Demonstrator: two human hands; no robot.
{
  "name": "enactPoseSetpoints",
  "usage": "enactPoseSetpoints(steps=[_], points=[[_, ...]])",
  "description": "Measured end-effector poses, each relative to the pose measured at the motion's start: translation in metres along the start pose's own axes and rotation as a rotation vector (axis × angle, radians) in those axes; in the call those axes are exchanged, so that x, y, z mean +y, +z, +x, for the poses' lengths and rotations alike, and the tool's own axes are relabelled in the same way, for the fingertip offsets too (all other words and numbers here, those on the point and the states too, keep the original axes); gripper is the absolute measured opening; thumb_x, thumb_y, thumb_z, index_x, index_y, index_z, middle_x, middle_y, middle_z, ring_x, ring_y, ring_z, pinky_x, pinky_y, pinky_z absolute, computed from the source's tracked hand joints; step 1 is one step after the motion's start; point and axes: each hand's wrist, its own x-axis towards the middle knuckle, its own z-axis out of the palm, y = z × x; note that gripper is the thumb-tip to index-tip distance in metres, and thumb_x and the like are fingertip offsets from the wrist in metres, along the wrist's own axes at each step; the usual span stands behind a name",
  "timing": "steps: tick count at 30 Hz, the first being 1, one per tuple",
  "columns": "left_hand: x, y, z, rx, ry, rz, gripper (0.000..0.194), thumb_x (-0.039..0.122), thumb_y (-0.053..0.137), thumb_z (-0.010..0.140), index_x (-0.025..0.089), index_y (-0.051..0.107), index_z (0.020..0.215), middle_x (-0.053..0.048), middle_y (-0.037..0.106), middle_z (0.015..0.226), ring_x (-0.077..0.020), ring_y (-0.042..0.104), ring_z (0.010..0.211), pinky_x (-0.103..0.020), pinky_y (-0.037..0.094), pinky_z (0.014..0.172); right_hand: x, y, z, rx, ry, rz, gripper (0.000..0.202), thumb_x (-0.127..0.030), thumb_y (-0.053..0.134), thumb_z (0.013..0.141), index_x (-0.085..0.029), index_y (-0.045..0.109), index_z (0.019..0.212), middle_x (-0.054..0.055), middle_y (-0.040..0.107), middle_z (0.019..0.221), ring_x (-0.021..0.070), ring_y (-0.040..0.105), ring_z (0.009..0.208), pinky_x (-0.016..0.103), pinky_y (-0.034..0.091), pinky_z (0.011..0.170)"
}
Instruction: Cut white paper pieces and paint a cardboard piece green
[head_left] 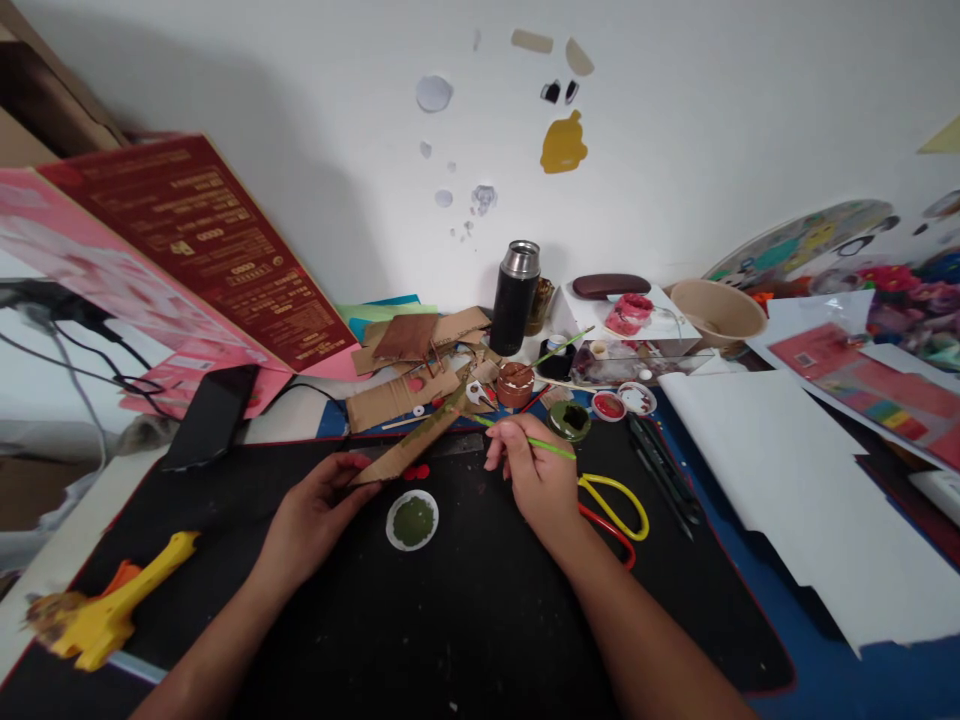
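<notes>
My left hand [324, 510] pinches the near end of a narrow cardboard strip [405, 450], which slants up and away to the right. Green paint shows along the strip's far part. Between the fingers of my right hand [534, 475] is a thin paintbrush with a bright green handle [551, 447]; its tip points left toward the strip's far end, and I cannot tell whether it touches. Below the strip sits a small white lid with green paint [412, 521]. An opened jar of green paint [568, 420] stands just beyond my right hand.
Scissors with yellow and red handles [616, 508] lie by my right wrist. A black flask [514, 298] stands at the back, near cardboard scraps [405, 338] and a brown paint jar [515, 385]. A yellow glue gun [120, 605] and a phone [214, 415] are left; white sheets [787, 480] lie right.
</notes>
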Motion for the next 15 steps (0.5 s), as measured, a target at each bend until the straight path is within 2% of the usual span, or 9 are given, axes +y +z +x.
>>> enactPoseSetpoints(steps=[4,9,15], points=[[0.0011,0.0005,-0.0004,-0.002,0.008,-0.002,0.057,0.07,0.085,0.069,0.025,0.068,0.1,-0.006,0.086,0.098,-0.0291,0.081,0.093,-0.035,0.064,0.08,-0.0037,0.0015,-0.0028,-0.034,-0.048,0.002,0.031,-0.035,0.051,0.114,-0.021,0.073,0.097,-0.001,0.07,0.068,0.0117,0.059,0.051,0.023,0.047,0.05],[-0.0017,-0.0005,0.0005,-0.009,0.02,-0.006,0.054,0.067,0.085,0.07,0.025,0.068,0.1,-0.006,0.086,0.098,-0.0293,0.081,0.095,-0.036,0.063,0.082,-0.0018,0.0031,-0.0013,0.01,-0.022,0.004,0.031,-0.036,0.052,0.113,-0.021,0.073,0.097,0.0,0.07,0.069,0.0126,0.062,0.053,0.024,0.047,0.049],[0.0004,0.0003,0.0003,-0.011,0.004,-0.031,0.053,0.065,0.086,0.07,0.026,0.068,0.1,-0.005,0.086,0.098,-0.0291,0.081,0.096,-0.036,0.064,0.086,-0.0035,0.0025,-0.0029,-0.025,-0.033,-0.028,0.03,-0.034,0.051,0.113,-0.021,0.072,0.096,-0.001,0.069,0.069,0.0116,0.058,0.05,0.024,0.046,0.049]])
